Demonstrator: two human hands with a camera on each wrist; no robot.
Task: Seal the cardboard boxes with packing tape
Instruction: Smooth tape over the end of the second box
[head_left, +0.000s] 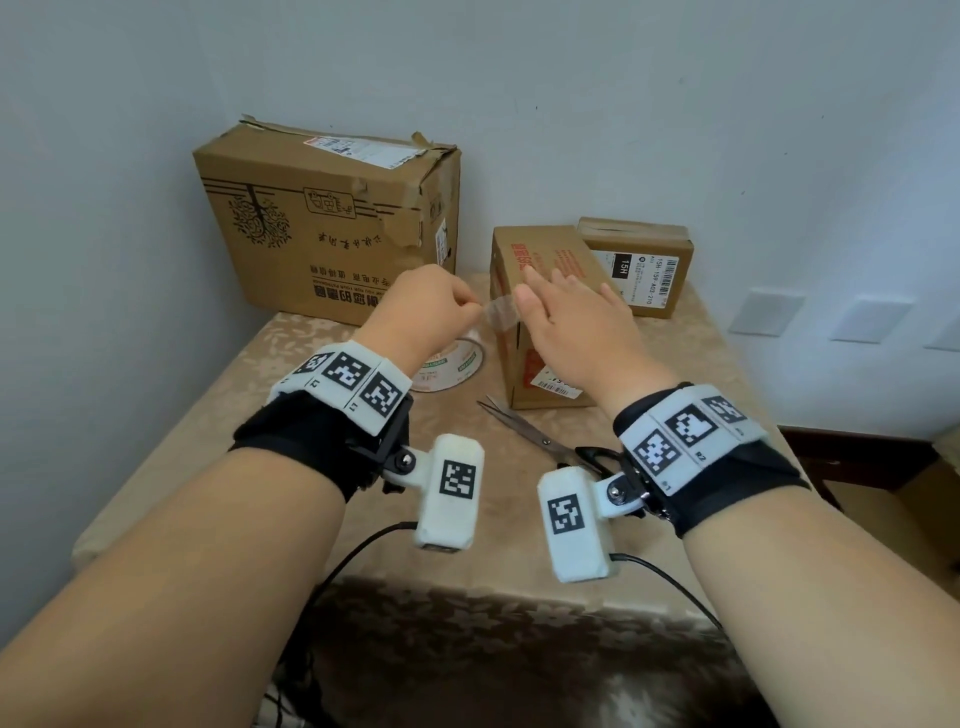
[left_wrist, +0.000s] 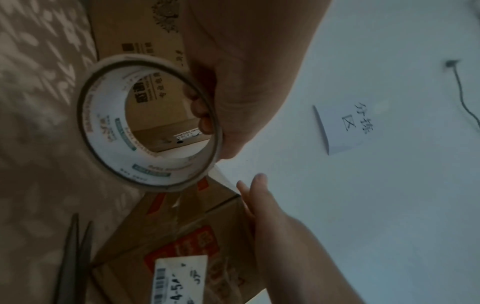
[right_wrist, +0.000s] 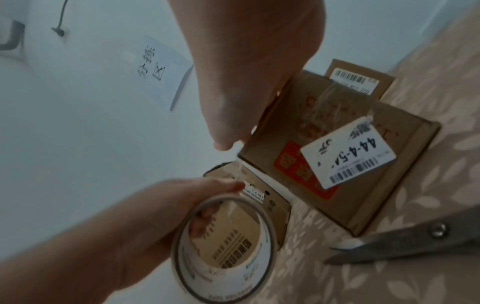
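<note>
- we see the left hand (head_left: 423, 306) raised above the desk (head_left: 291, 374), fingers curled through the core of the tape roll (head_left: 451, 364) and the thumb pinching near the peeled-off end.
- in the left wrist view the fingertips (left_wrist: 201, 115) show inside the roll's ring, so the roll (left_wrist: 149, 127) hangs from that hand, off the desk.
- a short strip of clear tape (head_left: 500, 312) runs from the left hand across to the right hand (head_left: 569, 322); it looks wrinkled and see-through.
- the right hand is mostly spread, fingers straight and reaching forward over the middle box (head_left: 545, 322); its thumb meets the free end of the strip, though we cannot tell how firmly it pinches.
- the middle box stands just right of the roll, with red print and a white barcode label (right_wrist: 348, 152) on the end facing us; old clear tape crinkles across that end in the right wrist view.
- a big box (head_left: 322, 228) with a tree print stands at the back left against the wall, its top edges torn and taped.
- a small box (head_left: 641, 265) with a white label sits behind the middle box, to the right and close to it.
- scissors (head_left: 540, 436) lie on the desk near us, blades slightly parted and pointing toward the middle box, black handles partly under the right wrist band.
- the desk wears a beige leaf-patterned cloth (right_wrist: 415, 277).
- a paper note (left_wrist: 342, 127) with handwriting is stuck on the wall.
</note>
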